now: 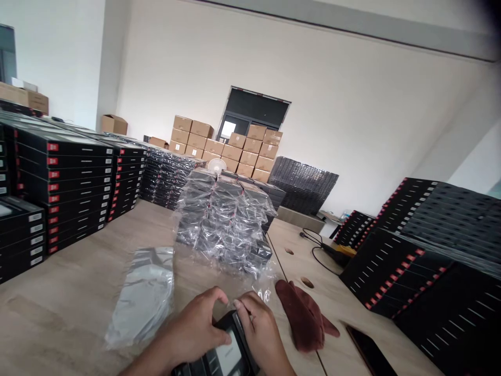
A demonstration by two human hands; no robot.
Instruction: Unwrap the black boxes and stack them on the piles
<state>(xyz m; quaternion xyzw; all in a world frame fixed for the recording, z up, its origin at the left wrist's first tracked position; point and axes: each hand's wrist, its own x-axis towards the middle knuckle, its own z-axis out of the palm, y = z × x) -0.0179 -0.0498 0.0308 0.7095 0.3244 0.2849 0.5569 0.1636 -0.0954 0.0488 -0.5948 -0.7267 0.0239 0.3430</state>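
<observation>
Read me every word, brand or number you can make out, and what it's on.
No text is readable here.
Held box: faint print, too small and blurred.
Left stacks of black boxes: red labels, white stickers and pale print, too small.
Brown cartons: marks and white stickers, too small.

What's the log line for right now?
left hand: on black box | right hand: on same box | near: plastic bags, maroon cloth | beyond: wrapped boxes

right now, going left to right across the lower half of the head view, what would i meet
Short stack of black boxes, clear plastic bags, left hand, right hand, dark red cloth item, dark phone-like slab.
</observation>
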